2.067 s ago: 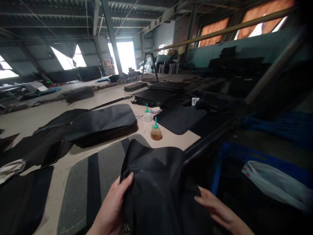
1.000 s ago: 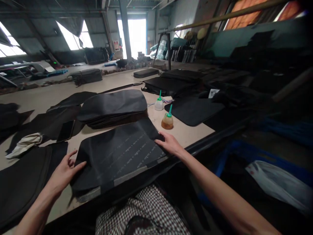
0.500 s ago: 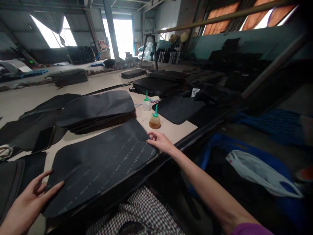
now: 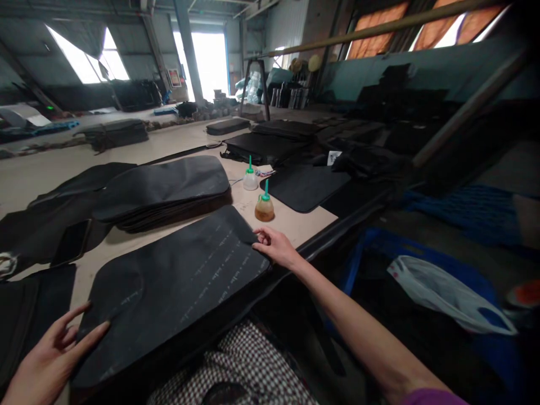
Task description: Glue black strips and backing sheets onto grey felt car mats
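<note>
A black sheet panel (image 4: 169,275) with rounded corners and rows of faint white print lies in front of me, along the table's near edge. At its left end my left hand (image 4: 50,354) grips the edge, thumb flat on top and index finger stretched along the side; the other fingers are partly hidden. My right hand (image 4: 274,246) pinches the right edge between thumb and fingers. Just beyond that hand stands a squeeze bottle (image 4: 264,210) of amber liquid with a green nozzle. Behind it is a second, clear bottle (image 4: 250,180) with a green nozzle.
A stack of black panels (image 4: 164,191) sits behind the sheet. A phone (image 4: 71,242) lies at left. Another dark panel (image 4: 306,188) and black bags (image 4: 261,147) lie farther back on the table (image 4: 312,228). A blue crate (image 4: 363,253) with a white plastic bag (image 4: 447,295) stands low at right.
The sheet's left end and my left hand have shifted slightly down toward me. My right hand keeps its pinch on the right edge. The view has turned a little.
</note>
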`<state>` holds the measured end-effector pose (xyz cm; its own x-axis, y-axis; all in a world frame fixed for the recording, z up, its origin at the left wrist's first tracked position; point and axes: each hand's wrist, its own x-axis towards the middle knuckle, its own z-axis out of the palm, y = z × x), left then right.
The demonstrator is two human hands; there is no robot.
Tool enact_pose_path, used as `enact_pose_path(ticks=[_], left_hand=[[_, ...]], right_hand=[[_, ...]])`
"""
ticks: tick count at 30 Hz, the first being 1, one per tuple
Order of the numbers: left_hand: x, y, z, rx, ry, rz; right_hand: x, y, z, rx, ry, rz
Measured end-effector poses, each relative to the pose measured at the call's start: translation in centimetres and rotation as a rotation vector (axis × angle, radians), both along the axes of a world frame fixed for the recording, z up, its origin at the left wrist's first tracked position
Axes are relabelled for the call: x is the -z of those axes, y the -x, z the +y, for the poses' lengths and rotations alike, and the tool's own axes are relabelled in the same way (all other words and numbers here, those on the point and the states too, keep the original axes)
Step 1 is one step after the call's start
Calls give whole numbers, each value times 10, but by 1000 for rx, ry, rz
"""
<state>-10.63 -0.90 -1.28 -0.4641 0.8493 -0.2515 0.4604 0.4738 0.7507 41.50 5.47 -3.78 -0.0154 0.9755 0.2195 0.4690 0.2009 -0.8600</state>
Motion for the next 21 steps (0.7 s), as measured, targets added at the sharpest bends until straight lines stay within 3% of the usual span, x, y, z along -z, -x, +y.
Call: enact_pose_path(ticks=[5, 15, 21], left_hand=[[11, 2, -3, 0, -52, 74], [-14, -25, -10, 89, -95, 168], [-17, -33, -19, 196, -203, 155]], right_hand=[[3, 1, -4, 9, -51, -37], [4, 2, -8, 15, -68, -54], [11, -1, -4, 50, -38, -108]])
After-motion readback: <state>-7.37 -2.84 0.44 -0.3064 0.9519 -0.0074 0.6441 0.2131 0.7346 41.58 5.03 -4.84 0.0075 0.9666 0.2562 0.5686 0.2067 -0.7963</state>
